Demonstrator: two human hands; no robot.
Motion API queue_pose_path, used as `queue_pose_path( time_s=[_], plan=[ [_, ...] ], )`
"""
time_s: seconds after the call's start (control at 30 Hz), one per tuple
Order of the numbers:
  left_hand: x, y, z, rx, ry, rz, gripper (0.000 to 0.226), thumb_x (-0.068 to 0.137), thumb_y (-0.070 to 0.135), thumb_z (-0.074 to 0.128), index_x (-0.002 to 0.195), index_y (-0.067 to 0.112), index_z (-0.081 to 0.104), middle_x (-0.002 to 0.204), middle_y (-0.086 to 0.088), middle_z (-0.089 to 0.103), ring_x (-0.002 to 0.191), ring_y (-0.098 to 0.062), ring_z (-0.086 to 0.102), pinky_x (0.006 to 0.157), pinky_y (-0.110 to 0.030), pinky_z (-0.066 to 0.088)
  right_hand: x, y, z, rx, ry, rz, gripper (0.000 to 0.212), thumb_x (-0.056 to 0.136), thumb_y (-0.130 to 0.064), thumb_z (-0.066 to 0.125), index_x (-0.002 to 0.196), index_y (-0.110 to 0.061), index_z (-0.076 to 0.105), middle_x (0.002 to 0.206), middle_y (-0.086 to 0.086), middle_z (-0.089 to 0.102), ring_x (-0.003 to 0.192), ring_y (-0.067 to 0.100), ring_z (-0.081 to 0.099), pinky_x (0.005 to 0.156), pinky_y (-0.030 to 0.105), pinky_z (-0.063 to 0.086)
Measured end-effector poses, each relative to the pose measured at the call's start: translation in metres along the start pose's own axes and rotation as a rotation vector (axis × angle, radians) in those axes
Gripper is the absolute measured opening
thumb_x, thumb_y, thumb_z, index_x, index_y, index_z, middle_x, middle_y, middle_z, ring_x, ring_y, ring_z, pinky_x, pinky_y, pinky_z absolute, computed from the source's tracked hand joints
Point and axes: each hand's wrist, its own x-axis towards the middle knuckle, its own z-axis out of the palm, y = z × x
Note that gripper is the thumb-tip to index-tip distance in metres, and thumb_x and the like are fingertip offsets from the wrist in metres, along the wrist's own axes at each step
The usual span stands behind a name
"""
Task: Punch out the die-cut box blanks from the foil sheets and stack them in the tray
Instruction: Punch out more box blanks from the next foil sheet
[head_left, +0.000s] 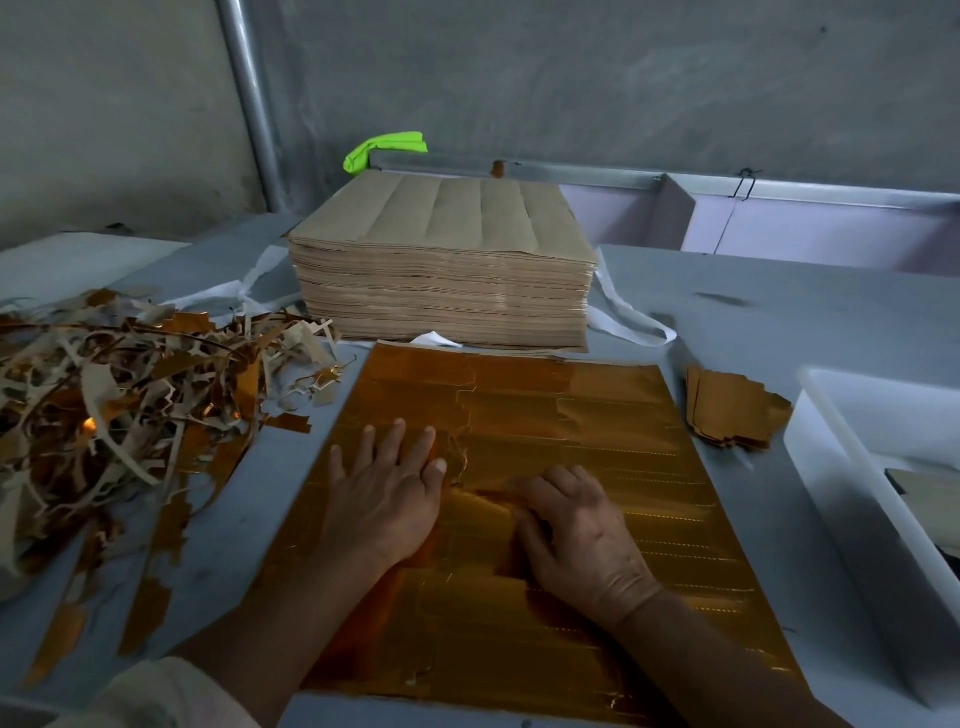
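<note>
**Punch-out under way on the top foil sheet**

Working the gold foil sheet (597, 426), flat on the counter (779, 312) directly in front, just ahead of a tall stack of brown-backed sheets (441, 270). Pressing down with the left hand (384, 493), laid flat with fingers straight and spread, holding nothing. Digging in with the right hand (576, 535), fingers curled, tips at a lifted, crumpled edge between the two hands; cannot tell whether actually pinching it.

Judged as the separating step: freeing one blank from the sheet's left half.

Noted to the right: a small pile of loose blanks (737, 410) on the counter, just beside the white tray (831, 467), not in it. To the left, a heap of scrap strips (104, 405).

Next, probably: keeping the sheet pinned while peeling along the cut line, gently enough not to tear or crease the foil, then over to the tray.
</note>
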Motion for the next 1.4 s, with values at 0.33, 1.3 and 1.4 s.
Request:
queue_pose_path(
  time_s=[0.33,1.3,1.4],
  plan=[
    [0.0,0.0,0.0,0.015,-0.013,-0.002,0.059,0.098,0.063,0.001,0.154,0.044,-0.007,0.166,0.006,-0.008,0.152,-0.023,-0.011,0.118,-0.055,-0.008,0.007,0.009,0.003,0.128,-0.05,0.09,0.029,0.1,-0.018,0.05,0.122,-0.029,0.065,0.109,-0.007,0.062,0.096,0.008,0.057,0.079,0.03,0.054],
    [-0.006,0.004,-0.006,0.03,-0.018,-0.012,0.059,0.099,0.061,0.005,0.155,0.044,-0.004,0.166,0.005,-0.007,0.152,-0.024,-0.011,0.12,-0.055,-0.005,0.006,0.009,-0.007,0.269,-0.018,0.211,0.028,0.095,-0.01,0.054,0.113,-0.026,0.069,0.108,-0.012,0.063,0.101,0.004,0.058,0.089,0.026,0.051],
    [-0.005,0.004,-0.007,0.025,-0.016,-0.017,0.059,0.1,0.061,0.006,0.155,0.044,-0.004,0.167,0.005,-0.007,0.152,-0.024,-0.011,0.12,-0.055,-0.005,0.006,0.012,-0.006,0.342,-0.027,0.254,0.029,0.096,-0.009,0.054,0.109,-0.03,0.069,0.11,-0.014,0.064,0.102,0.0,0.058,0.087,0.015,0.049]
  ],
)
